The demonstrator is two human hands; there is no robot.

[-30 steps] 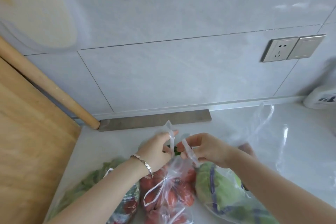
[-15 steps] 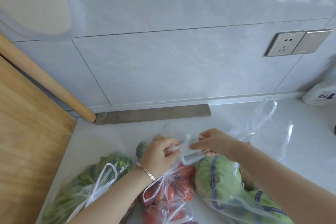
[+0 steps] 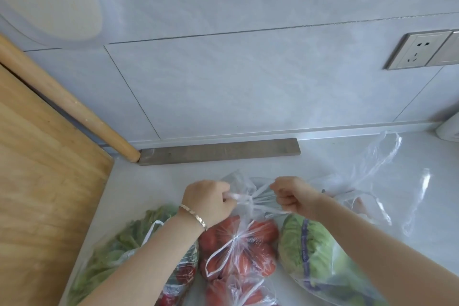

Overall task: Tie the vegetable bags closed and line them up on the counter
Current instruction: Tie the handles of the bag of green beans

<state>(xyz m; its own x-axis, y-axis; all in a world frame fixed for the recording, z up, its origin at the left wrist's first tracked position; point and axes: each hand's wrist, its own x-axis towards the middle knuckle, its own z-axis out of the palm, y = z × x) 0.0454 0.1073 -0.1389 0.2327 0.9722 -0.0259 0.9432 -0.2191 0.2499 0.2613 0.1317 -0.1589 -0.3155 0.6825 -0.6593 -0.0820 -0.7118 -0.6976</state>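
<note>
Several clear plastic bags of vegetables lie on the white counter [image 3: 159, 176]. My left hand [image 3: 208, 200] and my right hand [image 3: 293, 195] each grip one handle of a clear bag [image 3: 244, 187] behind the tomatoes and pull the handles apart, with a knot [image 3: 249, 200] drawn tight between them. In front of it lies a bag of red tomatoes [image 3: 238, 251], tied at its top. A bag of green leaves [image 3: 116, 246] lies at the left, and a bag with a green cabbage [image 3: 313, 248] at the right. What the gripped bag holds is hidden.
A wooden cutting board [image 3: 42, 181] leans at the left with a wooden rolling pin [image 3: 74, 107] behind it. A grey strip [image 3: 218, 150] lies along the wall. An empty clear bag [image 3: 377, 164] lies at the right, near a white appliance [image 3: 449, 129]. A wall socket [image 3: 419, 49] is above.
The hands have moved apart and closed into fists, pulling the bag's handles sideways so the knot has tightened. The view has tilted down slightly.
</note>
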